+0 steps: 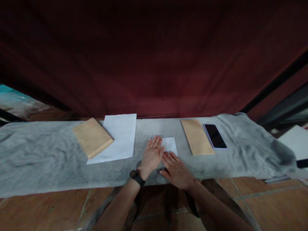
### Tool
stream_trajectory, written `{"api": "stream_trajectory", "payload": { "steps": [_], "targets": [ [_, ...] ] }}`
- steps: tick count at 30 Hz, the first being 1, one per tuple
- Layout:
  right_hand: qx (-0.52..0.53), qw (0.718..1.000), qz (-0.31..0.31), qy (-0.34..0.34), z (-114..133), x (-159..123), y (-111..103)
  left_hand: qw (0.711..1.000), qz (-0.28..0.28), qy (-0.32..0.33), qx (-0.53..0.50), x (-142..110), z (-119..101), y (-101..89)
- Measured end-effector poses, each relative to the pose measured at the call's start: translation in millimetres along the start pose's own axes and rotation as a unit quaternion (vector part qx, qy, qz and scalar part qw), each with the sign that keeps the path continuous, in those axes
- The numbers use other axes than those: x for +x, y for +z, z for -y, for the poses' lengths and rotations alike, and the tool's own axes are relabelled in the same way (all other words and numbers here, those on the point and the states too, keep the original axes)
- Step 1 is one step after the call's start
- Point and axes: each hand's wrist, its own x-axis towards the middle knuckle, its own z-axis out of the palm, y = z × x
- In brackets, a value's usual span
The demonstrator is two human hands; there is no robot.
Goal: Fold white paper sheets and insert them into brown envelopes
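Note:
A small white sheet of paper (170,144), perhaps folded, lies on the grey cloth in front of me. My left hand (152,154) rests flat over its left side, fingers stretched out and pointing away from me. On the near right part of the paper lies my right hand (176,168), its fingers extended and its thumb apart. The two hands almost meet at the paper's middle, hiding much of it. Neither hand grips anything. A dark watch (137,177) is on my left wrist.
Left of my hands, a stack of brown envelopes (92,136) overlaps white paper sheets (122,138). To the right lie a single brown envelope (197,138) and a phone (216,136). The grey cloth (43,154) covers a narrow surface before a dark red panel (154,70).

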Motion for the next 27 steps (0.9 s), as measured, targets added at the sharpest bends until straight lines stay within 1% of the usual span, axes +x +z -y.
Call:
{"api": "stream_trajectory", "payload": {
  "steps": [2,4,5,7,11,15,20,23,27],
  "targets": [
    [0.021,1.0,0.01,0.01,3.9,-0.4,-2.1,0.996,0.018,0.075,-0.034,4.2,-8.9,0.3],
    [0.039,0.999,0.017,0.033,7.4,0.0,-5.1,0.989,0.043,0.131,-0.057,7.6,-18.8,2.9],
    [0.045,0.998,0.021,0.043,8.8,0.5,-6.7,0.986,0.054,0.146,-0.063,9.3,-23.5,4.5],
    [0.055,0.997,0.026,0.052,10.6,1.7,-9.2,0.983,0.074,0.153,-0.067,13.0,-31.2,7.3],
    [0.059,0.997,0.026,0.052,10.6,3.1,-10.0,0.985,0.099,0.125,-0.062,21.6,-39.3,11.6],
    [0.039,0.998,0.03,0.033,8.3,2.3,-9.9,0.992,0.083,0.086,-0.039,28.6,-39.5,17.4],
    [0.028,0.999,0.023,0.002,5.7,3.2,-14.1,0.999,0.047,0.024,-0.007,31.0,-26.5,20.8],
    [0.021,1.0,0.018,-0.005,3.8,3.1,-13.1,0.999,0.03,-0.009,0.007,26.3,-16.7,18.4],
    [0.002,1.0,0.013,-0.006,-0.3,-2.4,-6.6,0.999,0.025,-0.028,0.022,16.1,-9.9,13.1]
  ]
}}
